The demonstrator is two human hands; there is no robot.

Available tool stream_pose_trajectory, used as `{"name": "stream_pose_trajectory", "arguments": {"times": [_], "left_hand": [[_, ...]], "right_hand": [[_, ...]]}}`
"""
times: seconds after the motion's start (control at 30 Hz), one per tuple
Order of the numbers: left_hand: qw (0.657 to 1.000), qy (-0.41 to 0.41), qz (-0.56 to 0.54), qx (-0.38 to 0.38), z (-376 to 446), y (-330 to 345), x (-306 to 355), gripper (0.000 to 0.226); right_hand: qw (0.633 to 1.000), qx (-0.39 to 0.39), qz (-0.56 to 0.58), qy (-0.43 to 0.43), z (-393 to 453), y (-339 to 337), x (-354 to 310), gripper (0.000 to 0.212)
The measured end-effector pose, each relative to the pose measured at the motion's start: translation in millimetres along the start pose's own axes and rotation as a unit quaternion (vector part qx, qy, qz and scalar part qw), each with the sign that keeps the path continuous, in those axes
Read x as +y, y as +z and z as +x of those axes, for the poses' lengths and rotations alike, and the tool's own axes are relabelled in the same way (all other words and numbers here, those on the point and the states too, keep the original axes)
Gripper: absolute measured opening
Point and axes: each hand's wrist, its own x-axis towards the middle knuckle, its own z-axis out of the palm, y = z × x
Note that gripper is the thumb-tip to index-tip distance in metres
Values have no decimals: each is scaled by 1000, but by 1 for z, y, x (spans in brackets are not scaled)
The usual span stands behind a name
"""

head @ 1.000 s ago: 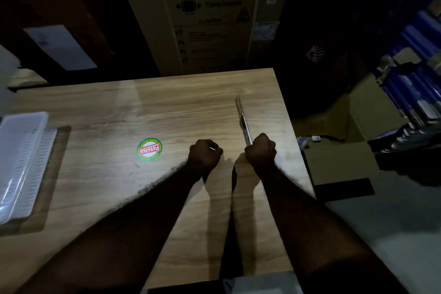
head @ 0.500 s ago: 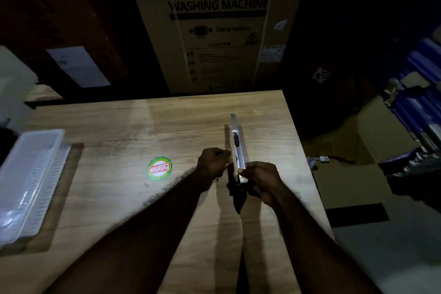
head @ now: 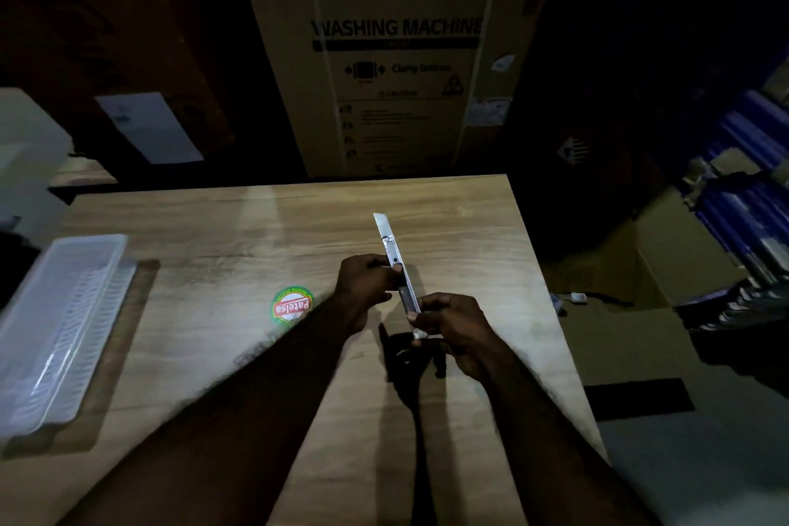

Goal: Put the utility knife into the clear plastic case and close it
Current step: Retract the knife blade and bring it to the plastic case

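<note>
A slim silver utility knife [head: 390,248] with its blade extended points away from me, held above the wooden table [head: 213,252] right of centre. My right hand [head: 452,329] grips its near end. My left hand [head: 367,282] pinches the knife's middle, at the dark slider. The clear plastic case [head: 59,325] lies at the table's left edge, long and ribbed, far from both hands; whether its lid is open I cannot tell in the dim light.
A round green and red sticker [head: 292,307] marks the table left of my hands. A tall cardboard washing machine box [head: 397,56] stands behind the table. Cardboard boxes [head: 666,269] and blue packs [head: 743,167] crowd the floor on the right.
My right hand turned the knife flat and shifted its grip to the near end. My left hand came over and took hold of the knife's middle. The view tilted up.
</note>
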Motion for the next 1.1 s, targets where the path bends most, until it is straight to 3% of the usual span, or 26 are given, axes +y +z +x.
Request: {"name": "stream_pose_trajectory", "arguments": {"times": [0.23,0.4,0.57,0.8,1.1], "left_hand": [[999,-14,7,-35,-10,-5,-3,40],[999,-23,-11,-39,-15,-7,-4,45],[999,-17,-15,-50,-22,-8,-5,43],[1000,19,-7,-3,-23,-5,-11,16],[998,46,45,-2,-24,-6,-12,24]], "right_hand": [[1000,11,19,3,-5,7,1,15],[999,19,26,-3,-9,10,1,15],[999,18,28,-23,-13,11,3,6],[999,20,1,-36,-15,9,4,13],[998,17,-12,-56,-18,9,8,6]]}}
